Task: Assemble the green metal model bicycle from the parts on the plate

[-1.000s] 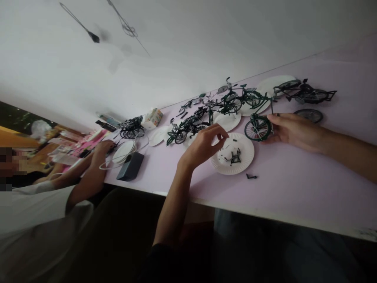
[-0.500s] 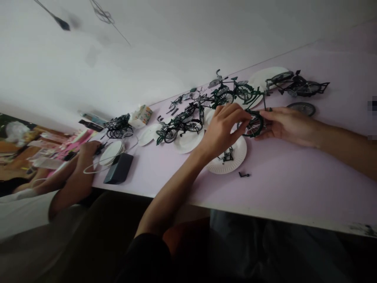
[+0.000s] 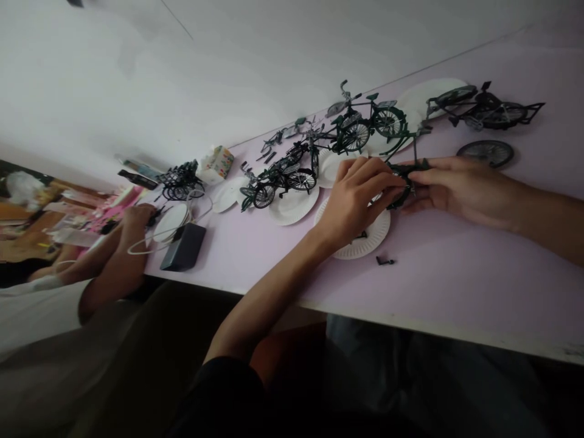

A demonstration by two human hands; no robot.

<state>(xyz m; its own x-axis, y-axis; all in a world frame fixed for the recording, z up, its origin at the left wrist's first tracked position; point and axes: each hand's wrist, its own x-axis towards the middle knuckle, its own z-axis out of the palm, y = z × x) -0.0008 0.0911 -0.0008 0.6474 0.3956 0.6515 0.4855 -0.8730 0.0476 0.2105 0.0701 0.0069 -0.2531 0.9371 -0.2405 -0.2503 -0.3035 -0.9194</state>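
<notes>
My left hand (image 3: 358, 198) pinches the near side of a dark green model bicycle (image 3: 402, 171), its fingertips at the wheel. From the other side my right hand (image 3: 460, 187) grips the same bicycle, thumb and fingers closed around its frame. Much of the wheel is hidden by the fingers. Below my left hand lies a white paper plate (image 3: 371, 243) with small dark parts, mostly covered by the hand. A small black part (image 3: 385, 261) rests on the table in front of it. Beyond my right wrist lies a loose wheel (image 3: 487, 153).
Assembled model bicycles (image 3: 387, 120) stand along the wall, some on paper plates. Another bicycle (image 3: 495, 114) lies on its side at the far right. Leftward are a dark grey box (image 3: 184, 248), a white cable, a tissue box (image 3: 219, 163) and a co-worker's arm (image 3: 123, 249).
The held bicycle has turned, so its wheel shows less openly between my hands. Both hands appear slightly farther right, and the camera view has shifted a little.
</notes>
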